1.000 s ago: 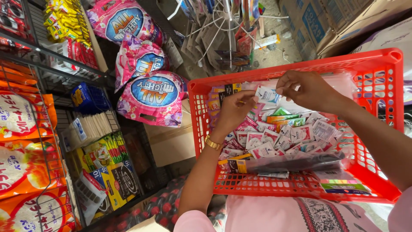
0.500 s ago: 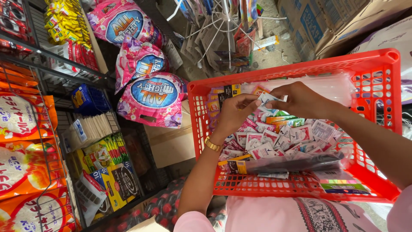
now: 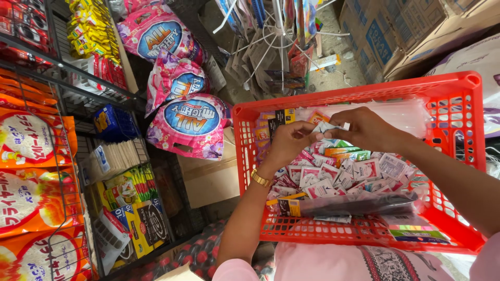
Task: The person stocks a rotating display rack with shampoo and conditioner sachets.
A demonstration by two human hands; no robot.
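Fingers of left hand (image 3: 289,140) and right hand (image 3: 364,127) pinch a small sachet (image 3: 327,126) over basket (image 3: 359,235).

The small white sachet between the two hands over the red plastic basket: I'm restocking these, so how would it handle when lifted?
The small white sachet is pinched between the left hand and right hand, so it is probably very light. It looks thin and creased, likely floppy. Its glossy film may slip, like the loose sachets heaped in the red plastic basket.
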